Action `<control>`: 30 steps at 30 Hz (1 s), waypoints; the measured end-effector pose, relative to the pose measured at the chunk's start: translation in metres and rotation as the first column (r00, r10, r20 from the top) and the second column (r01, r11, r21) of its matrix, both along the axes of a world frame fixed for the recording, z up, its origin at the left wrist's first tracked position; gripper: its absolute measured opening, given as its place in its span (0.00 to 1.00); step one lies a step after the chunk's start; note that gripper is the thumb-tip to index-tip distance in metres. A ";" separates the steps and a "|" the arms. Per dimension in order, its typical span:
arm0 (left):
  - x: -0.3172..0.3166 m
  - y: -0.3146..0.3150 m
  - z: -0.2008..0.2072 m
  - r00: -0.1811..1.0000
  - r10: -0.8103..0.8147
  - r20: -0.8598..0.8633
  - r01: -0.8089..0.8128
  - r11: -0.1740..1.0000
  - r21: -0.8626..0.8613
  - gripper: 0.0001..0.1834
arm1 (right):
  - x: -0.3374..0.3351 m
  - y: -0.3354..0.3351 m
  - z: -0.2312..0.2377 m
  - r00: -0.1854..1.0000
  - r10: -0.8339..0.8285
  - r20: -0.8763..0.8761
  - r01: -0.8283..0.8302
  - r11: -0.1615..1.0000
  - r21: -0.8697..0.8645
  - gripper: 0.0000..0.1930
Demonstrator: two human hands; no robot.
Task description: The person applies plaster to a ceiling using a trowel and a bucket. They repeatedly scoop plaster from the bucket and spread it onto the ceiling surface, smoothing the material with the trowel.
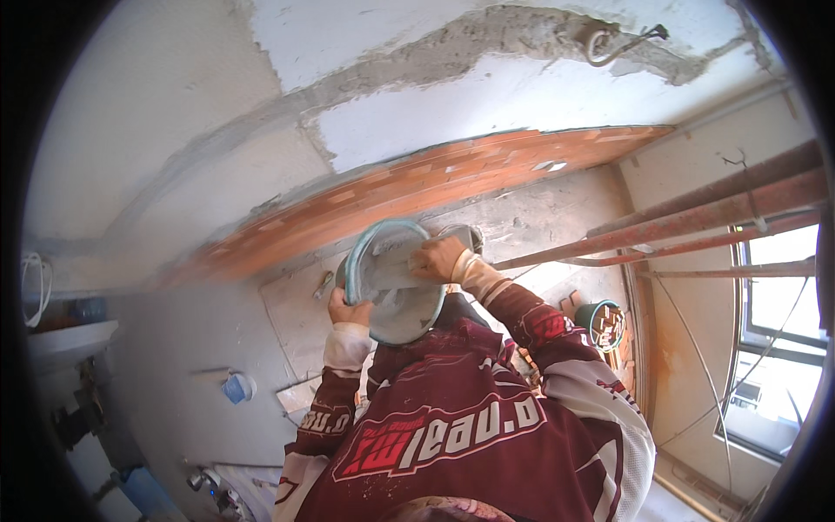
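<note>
- In the head view, the only one we have, we find the grey bucket [407, 329] with its blue-green rim just in front of our body, tilted so that its mouth faces us.
- Our left grip [350, 311] is clamped on the bucket's rim at its left side.
- Our right grip [437, 259] is over the bucket's mouth at the right, fingers curled; we cannot tell whether they close on a tool or only on the bucket's edge.
- Pale grey material [383, 248] coats the bucket's inside, so we judge that it has been filled or used already; how much is left in it we cannot make out.
- On the wall ahead, a rough grey band [417, 56] runs across between smoother white and grey areas, so those parts look coated to some degree.
- Below them, a long strip of orange brick [417, 178] lies bare, with no coat on it yet; we judge the wall to be unfinished.
- A cable coil [597, 48] sticks out loose from the rough band, with no cover over it.
- Down on the floor [574, 196], to our right, a green bucket [584, 320] holds broken pieces, seemingly not cleared away yet.
</note>
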State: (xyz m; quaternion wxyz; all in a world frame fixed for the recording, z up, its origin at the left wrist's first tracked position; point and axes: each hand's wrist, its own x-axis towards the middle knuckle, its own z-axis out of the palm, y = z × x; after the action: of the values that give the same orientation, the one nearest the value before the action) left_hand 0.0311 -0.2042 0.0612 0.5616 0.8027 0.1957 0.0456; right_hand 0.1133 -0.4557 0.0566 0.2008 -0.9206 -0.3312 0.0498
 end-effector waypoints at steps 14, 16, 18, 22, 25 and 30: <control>0.012 -0.021 -0.016 0.977 0.126 -0.173 -0.159 0.968 -0.194 0.15 | -0.021 -0.049 0.016 0.971 -0.208 -0.122 0.228 0.954 0.193 0.21; 0.017 -0.031 -0.020 0.963 0.184 -0.196 -0.206 0.974 -0.098 0.14 | -0.017 -0.066 0.017 0.968 -0.231 -0.100 0.248 0.942 0.228 0.21; 0.022 -0.040 -0.035 0.953 0.237 -0.187 -0.269 0.948 -0.172 0.15 | -0.007 -0.082 0.018 0.966 -0.241 -0.090 0.256 0.939 0.232 0.21; 0.032 -0.068 -0.058 0.896 0.372 -0.242 -0.405 0.908 -0.104 0.18 | 0.006 -0.111 0.034 0.957 -0.252 -0.144 0.282 0.927 0.248 0.20; 0.040 -0.097 -0.021 0.855 0.422 -0.303 -0.471 0.875 -0.111 0.20 | 0.020 -0.129 0.034 0.963 -0.227 -0.143 0.256 0.939 0.230 0.21; 0.051 -0.118 -0.007 0.775 0.497 -0.391 -0.568 0.819 -0.084 0.17 | 0.044 -0.145 0.037 0.973 -0.220 -0.072 0.231 0.934 0.272 0.20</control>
State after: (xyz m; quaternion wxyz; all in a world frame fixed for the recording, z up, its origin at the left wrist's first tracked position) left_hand 0.0816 -0.3219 0.0543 0.5577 0.6487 0.5163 0.0393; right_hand 0.1568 -0.6011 0.0939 0.3391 -0.9140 -0.2228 -0.0022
